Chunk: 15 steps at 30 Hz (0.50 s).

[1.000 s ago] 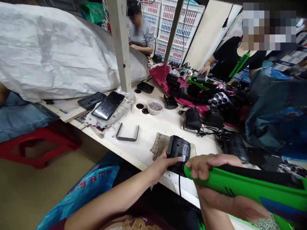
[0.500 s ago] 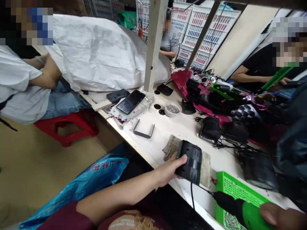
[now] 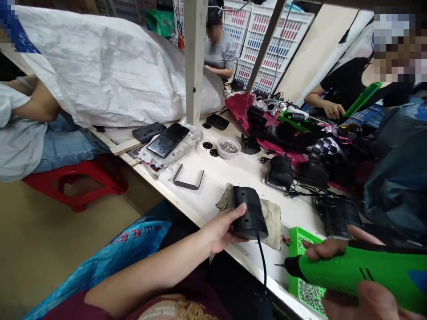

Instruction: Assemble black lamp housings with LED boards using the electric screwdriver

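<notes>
Black corded housing (image 3: 250,213), a rounded plastic shell with slots in its face, is held in the left hand (image 3: 220,233) just over a worn cloth rag (image 3: 271,226) near the front edge of the white surface (image 3: 207,200). In the head view, that hand grips the housing from the side, with its fingers curled around the lower end. The right hand (image 3: 325,250) is closed around a green electric screwdriver (image 3: 353,271), whose thin bit (image 3: 279,265) points left, near the housing but apart from it. The bit could catch the black cable (image 3: 262,260) hanging from the housing, or skid across the shell if it meets it at an angle. The smooth plastic could also turn in the single-handed grip. The housing looks whole, and nothing visibly blocks its slots.
</notes>
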### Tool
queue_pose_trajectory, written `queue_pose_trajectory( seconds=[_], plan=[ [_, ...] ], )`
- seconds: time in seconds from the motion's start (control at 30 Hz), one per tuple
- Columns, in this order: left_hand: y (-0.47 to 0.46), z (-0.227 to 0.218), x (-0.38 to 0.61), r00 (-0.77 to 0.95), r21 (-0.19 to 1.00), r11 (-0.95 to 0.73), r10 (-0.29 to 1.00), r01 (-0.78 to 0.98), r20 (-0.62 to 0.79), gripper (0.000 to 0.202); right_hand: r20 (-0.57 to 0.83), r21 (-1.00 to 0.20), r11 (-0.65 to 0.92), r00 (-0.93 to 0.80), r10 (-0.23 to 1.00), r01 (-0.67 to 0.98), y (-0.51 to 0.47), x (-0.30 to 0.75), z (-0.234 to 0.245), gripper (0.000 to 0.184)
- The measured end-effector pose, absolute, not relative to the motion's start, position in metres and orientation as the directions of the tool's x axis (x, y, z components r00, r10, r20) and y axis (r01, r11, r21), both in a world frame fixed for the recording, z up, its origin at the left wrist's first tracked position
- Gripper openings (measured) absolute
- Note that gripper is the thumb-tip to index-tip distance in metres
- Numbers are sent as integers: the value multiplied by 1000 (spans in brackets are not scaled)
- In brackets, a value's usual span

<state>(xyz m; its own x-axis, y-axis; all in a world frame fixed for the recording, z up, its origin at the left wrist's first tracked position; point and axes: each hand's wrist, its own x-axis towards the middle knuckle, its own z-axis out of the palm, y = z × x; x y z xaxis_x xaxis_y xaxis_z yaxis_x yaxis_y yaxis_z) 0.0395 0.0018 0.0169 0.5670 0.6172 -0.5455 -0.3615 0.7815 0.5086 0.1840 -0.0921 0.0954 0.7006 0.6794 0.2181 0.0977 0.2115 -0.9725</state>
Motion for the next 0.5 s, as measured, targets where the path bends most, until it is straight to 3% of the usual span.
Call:
queue_pose_trajectory(
  seconds=[0.13, 0.3, 0.5],
  plan=[
    [-4, 26, 47, 539, 573, 755, 642, -319, -545, 81, 275, -960, 224, 726, 631, 168, -94, 189, 92, 51],
    [-12, 27, 53, 523, 595, 733, 667, -330, -531, 89, 208, -973, 208, 756, 621, 96, -97, 197, 91, 47],
    [-15, 24, 57, 503, 617, 709, 693, -342, -517, 82, 275, -959, 224, 758, 592, 173, -102, 197, 90, 49]
  ],
)
